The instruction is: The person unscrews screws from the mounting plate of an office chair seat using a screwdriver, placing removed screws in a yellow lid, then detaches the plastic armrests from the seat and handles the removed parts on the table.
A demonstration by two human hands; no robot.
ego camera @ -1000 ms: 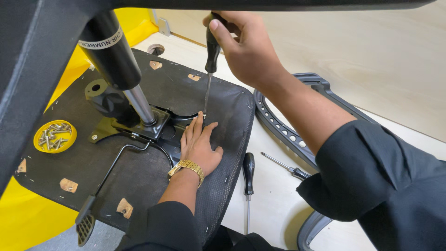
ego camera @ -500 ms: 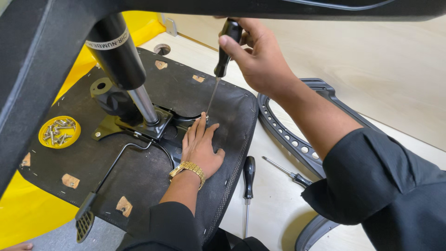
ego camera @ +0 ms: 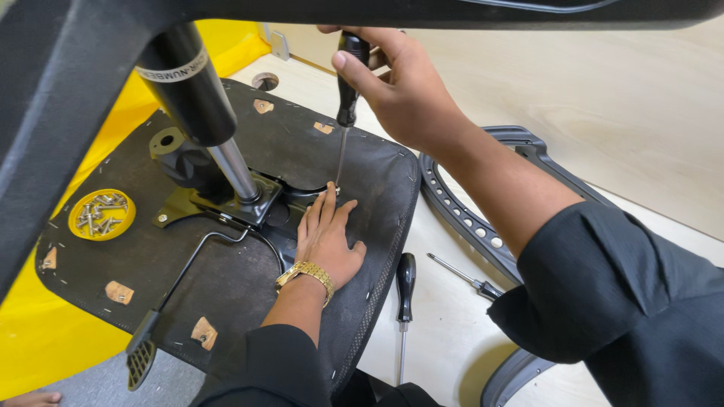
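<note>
Gripping a black-handled screwdriver (ego camera: 347, 87), the right hand (ego camera: 411, 94) has risen toward twelve o'clock; its tip stays at the seat-plate screw (ego camera: 337, 188), steadied by the flat, open left hand (ego camera: 328, 241).

One label shows — a narrow white band with dark print (ego camera: 172, 66), wrapped around the upper part of the black cylindrical gas-lift column (ego camera: 188, 87) that rises tilted from the upturned seat base. The round yellow plastic lid (ego camera: 102, 214) holding loose screws bears no label — no packages, signs or screens show.
</note>
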